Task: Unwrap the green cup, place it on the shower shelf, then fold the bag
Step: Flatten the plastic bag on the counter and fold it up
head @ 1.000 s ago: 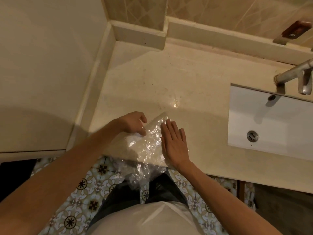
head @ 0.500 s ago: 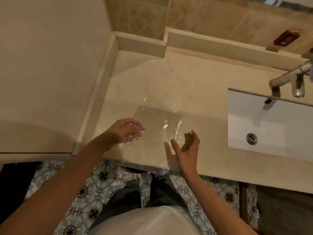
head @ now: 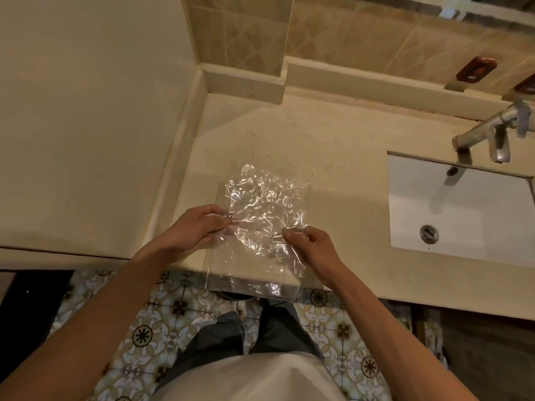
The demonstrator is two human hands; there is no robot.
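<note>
Head view looks down on two bare hands pinching a clear bag (head: 260,224) at the near edge of a beige counter (head: 333,157). Left hand (head: 194,231) has its fingers curled and nips the bag's left edge between thumb and fingertips. Right hand (head: 311,246) does likewise on the right edge, its fingers bent round the film. Both hands sit level with each other, apart by the bag's width. That crinkled bag lies spread mostly flat on the counter, and its near end hangs just over the counter's near edge above the patterned floor (head: 162,328). No green cup shows in this view. A white sink (head: 469,215) is set into the counter at the right, well apart from the bag, with a metal tap (head: 489,131) at its far side. Tiled wall (head: 362,47) rises along the far edge.
</note>
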